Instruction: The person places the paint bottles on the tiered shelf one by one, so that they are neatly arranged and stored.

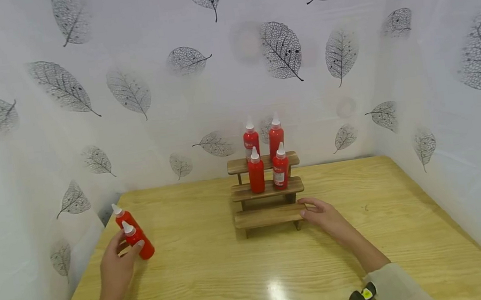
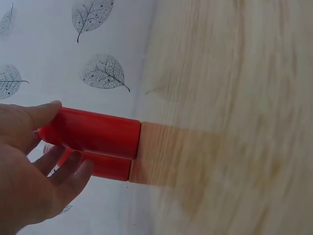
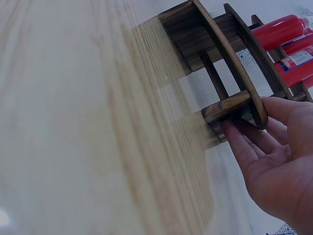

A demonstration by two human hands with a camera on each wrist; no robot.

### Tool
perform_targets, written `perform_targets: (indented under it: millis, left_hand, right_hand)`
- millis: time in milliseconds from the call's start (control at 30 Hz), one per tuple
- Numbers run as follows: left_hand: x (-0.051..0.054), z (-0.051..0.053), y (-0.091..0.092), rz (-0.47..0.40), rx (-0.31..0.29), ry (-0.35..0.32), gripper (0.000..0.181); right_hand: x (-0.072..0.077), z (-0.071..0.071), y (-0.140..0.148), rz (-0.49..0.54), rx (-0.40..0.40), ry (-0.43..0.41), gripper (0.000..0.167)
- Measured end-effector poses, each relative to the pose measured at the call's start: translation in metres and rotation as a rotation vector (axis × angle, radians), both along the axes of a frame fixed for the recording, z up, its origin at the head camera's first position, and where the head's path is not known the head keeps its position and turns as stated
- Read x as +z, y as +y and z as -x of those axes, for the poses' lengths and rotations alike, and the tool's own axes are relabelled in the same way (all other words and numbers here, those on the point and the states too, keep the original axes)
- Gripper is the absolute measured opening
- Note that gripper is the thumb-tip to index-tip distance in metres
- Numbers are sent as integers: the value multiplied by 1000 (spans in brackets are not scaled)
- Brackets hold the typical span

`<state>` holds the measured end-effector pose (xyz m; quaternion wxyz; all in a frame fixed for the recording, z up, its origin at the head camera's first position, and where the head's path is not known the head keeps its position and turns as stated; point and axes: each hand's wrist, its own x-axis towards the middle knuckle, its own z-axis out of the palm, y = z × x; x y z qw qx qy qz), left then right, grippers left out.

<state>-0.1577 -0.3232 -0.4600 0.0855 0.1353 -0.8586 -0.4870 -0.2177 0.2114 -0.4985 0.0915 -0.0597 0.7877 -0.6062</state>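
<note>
At the table's left, my left hand (image 1: 117, 265) grips the nearer of two red squeeze bottles (image 1: 147, 249) with white pointed nozzles. The left wrist view shows its thumb on that bottle (image 2: 98, 132), the fingers on the other side, by the second bottle (image 2: 111, 167). Both bottles stand close together. A three-step wooden rack (image 1: 270, 216) stands at the back middle. My right hand (image 1: 326, 217) pinches the right end of its lowest step, thumb above and fingers beneath in the right wrist view.
Two red bottles (image 1: 256, 175) stand on the middle step, with two more (image 1: 276, 138) on the top step behind. A leaf-patterned white curtain (image 1: 154, 140) encloses the light wooden table (image 1: 201, 273) at the back and sides. A black wrist device (image 1: 363, 296) sits at my right sleeve.
</note>
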Motion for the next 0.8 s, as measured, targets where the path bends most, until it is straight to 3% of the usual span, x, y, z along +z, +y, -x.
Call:
perform_targets:
  millis: [200,433,600,800]
  left_hand:
    - [-4,2,0,-17,26,2,71]
    - [1,6,16,-33,22,89,64]
    - [15,4,40,-52,-44,122,63]
    - [33,3,75,-104,-165,112,64]
  right_hand:
    - [1,0,-1,5,8,1,55]
    - [3,0,-2,17,0,0,54]
    - [2,-1,-2,13,2,-2,54]
    - [1,-1,-2,-1,-4,3,55]
